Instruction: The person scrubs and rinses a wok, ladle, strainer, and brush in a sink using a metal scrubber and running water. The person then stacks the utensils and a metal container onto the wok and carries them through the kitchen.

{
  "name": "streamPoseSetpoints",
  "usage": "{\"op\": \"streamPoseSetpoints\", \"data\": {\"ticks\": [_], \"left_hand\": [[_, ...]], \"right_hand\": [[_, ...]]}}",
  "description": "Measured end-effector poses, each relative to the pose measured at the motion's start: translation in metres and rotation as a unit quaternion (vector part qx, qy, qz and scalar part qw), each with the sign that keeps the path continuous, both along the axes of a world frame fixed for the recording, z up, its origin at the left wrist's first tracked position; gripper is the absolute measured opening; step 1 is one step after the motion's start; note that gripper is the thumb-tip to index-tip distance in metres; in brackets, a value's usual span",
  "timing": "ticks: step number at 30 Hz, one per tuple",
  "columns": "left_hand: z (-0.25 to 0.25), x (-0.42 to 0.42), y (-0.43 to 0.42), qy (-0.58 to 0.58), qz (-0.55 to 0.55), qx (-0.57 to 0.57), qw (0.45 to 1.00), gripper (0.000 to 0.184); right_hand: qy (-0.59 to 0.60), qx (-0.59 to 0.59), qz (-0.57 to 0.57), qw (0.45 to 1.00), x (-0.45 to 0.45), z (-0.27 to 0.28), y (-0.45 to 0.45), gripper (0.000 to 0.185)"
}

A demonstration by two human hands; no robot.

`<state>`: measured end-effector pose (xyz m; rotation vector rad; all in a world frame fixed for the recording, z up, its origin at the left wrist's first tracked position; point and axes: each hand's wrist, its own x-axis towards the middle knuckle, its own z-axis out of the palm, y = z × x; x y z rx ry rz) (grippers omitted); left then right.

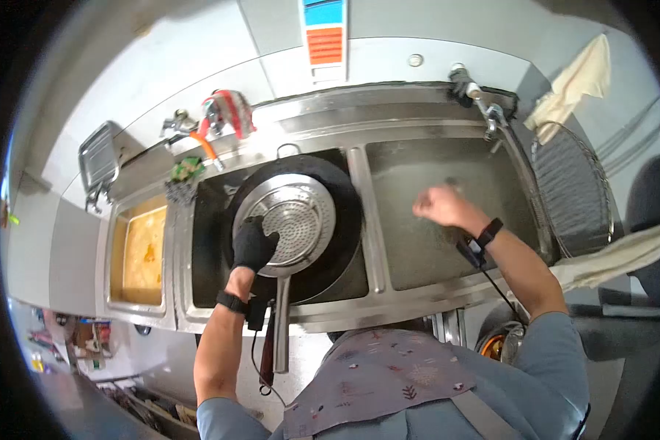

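Observation:
In a black glove, my left hand (pixel 255 246) lies at the left side of a round metal strainer (pixel 293 226), fingers at its inner rim; whether it grips the rim is unclear. The strainer rests with a long-handled metal pan (pixel 282 323) inside a big black wok (pixel 345 209) in the middle basin. My bare right hand (pixel 443 205) hovers over the right basin (pixel 411 271), which holds cloudy water. Its fingers are curled together, and what they hold, if anything, is too small to make out.
A tray of yellowish liquid (pixel 145 253) stands at the left. Behind the basins are an orange-ended hose (pixel 204 147), a red striped cloth (pixel 231 114), a green scrubber (pixel 188 169) and a tap (pixel 493 121). A wire basket (pixel 572 191) leans at the right.

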<state>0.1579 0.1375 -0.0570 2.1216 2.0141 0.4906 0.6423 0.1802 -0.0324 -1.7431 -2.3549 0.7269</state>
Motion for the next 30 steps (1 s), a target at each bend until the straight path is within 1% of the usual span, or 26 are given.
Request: {"op": "streamPoseSetpoints", "data": {"ticks": [1, 2, 4, 5, 6, 7, 8, 10, 11, 13, 14, 15, 16, 17, 19, 20, 21, 22, 23, 24, 25, 26, 27, 28, 29, 30], "left_hand": [[-0.006, -0.001, 0.005, -0.002, -0.038, 0.019, 0.999, 0.057], [-0.008, 0.004, 0.008, -0.055, -0.037, 0.005, 0.998, 0.051], [-0.016, 0.009, 0.022, -0.063, -0.072, -0.005, 0.995, 0.048], [-0.018, 0.013, 0.028, -0.067, -0.101, -0.017, 0.992, 0.045], [0.01, 0.033, 0.02, -0.082, -0.104, -0.02, 0.991, 0.042], [0.006, 0.038, 0.024, -0.085, -0.108, -0.016, 0.99, 0.042], [0.01, 0.047, 0.026, -0.176, -0.144, -0.034, 0.973, 0.042], [0.02, 0.065, 0.033, -0.112, -0.205, -0.05, 0.971, 0.042], [0.022, 0.076, 0.033, -0.113, -0.209, -0.048, 0.97, 0.042], [0.03, 0.093, 0.035, -0.097, -0.231, -0.028, 0.968, 0.041], [0.042, 0.103, 0.028, -0.131, -0.242, -0.01, 0.961, 0.042], [0.048, 0.113, 0.026, -0.132, -0.241, -0.009, 0.962, 0.042], [0.055, 0.123, 0.028, -0.157, -0.267, -0.056, 0.949, 0.04], [0.06, 0.131, 0.03, -0.182, -0.293, -0.102, 0.933, 0.039], [0.056, 0.145, 0.034, -0.158, -0.317, -0.07, 0.932, 0.038], [0.063, 0.154, 0.029, -0.222, -0.31, -0.129, 0.915, 0.04], [0.07, 0.162, 0.024, -0.284, -0.301, -0.186, 0.891, 0.042], [0.076, 0.169, 0.017, -0.283, -0.3, -0.183, 0.893, 0.042], [0.08, 0.177, 0.007, -0.448, -0.271, -0.308, 0.794, 0.044], [0.091, 0.184, -0.003, -0.589, -0.229, -0.418, 0.653, 0.045], [0.102, 0.189, -0.014, -0.588, -0.23, -0.416, 0.654, 0.045], [0.127, 0.192, -0.029, -0.594, -0.201, -0.463, 0.626, 0.042], [0.139, 0.193, -0.038, -0.598, -0.172, -0.509, 0.595, 0.04], [0.135, 0.19, -0.046, -0.619, -0.199, -0.484, 0.585, 0.03], [0.127, 0.184, -0.05, -0.618, -0.2, -0.482, 0.588, 0.03], [0.116, 0.176, -0.051, -0.547, -0.3, -0.376, 0.685, 0.029]], "right_hand": [[0.08, -0.017, -0.059, 0.995, 0.015, 0.021, 0.008, 0.034], [0.161, -0.031, -0.115, 0.98, 0.027, 0.045, 0.012, 0.032], [0.29, -0.026, -0.235, 0.927, 0.043, 0.093, 0.006, 0.03], [0.288, -0.019, -0.239, 0.927, 0.054, 0.102, 0.001, 0.03], [0.376, -0.006, -0.261, 0.889, 0.067, 0.109, -0.004, 0.029], [0.461, 0.006, -0.278, 0.843, 0.077, 0.115, -0.007, 0.028], [0.459, 0.01, -0.28, 0.843, 0.083, 0.118, -0.012, 0.028], [0.554, 0.044, -0.249, 0.793, 0.092, 0.122, -0.024, 0.023], [0.554, 0.048, -0.251, 0.793, 0.093, 0.122, -0.03, 0.023], [0.597, 0.058, -0.223, 0.768, 0.093, 0.121, -0.038, 0.021], [0.597, 0.06, -0.22, 0.77, 0.087, 0.127, -0.041, 0.021], [0.562, 0.074, -0.212, 0.796, 0.077, 0.133, -0.049, 0.018], [0.526, 0.089, -0.205, 0.82, 0.068, 0.135, -0.056, 0.016], [0.526, 0.092, -0.206, 0.82, 0.062, 0.133, -0.063, 0.016], [0.463, 0.139, -0.107, 0.869, 0.051, 0.13, -0.066, 0.011], [0.434, 0.153, -0.071, 0.885, 0.046, 0.127, -0.067, 0.008], [0.434, 0.155, -0.068, 0.885, 0.037, 0.129, -0.069, 0.008], [0.323, 0.238, 0.016, 0.916, 0.025, 0.132, -0.071, 0.009], [0.203, 0.315, 0.097, 0.922, 0.012, 0.134, -0.074, 0.01], [0.203, 0.317, 0.098, 0.921, -0.005, 0.135, -0.077, 0.01], [0.111, 0.313, 0.13, 0.934, -0.023, 0.136, -0.081, 0.009], [0.017, 0.307, 0.16, 0.938, -0.04, 0.134, -0.087, 0.01], [-0.008, 0.325, 0.168, 0.931, -0.054, 0.123, -0.091, 0.013], [-0.033, 0.345, 0.176, 0.922, -0.067, 0.105, -0.092, 0.015], [0.008, 0.426, 0.167, 0.889, -0.079, 0.081, -0.089, 0.021], [-0.061, 0.388, 0.168, 0.904, -0.093, 0.087, -0.093, 0.019]]}}
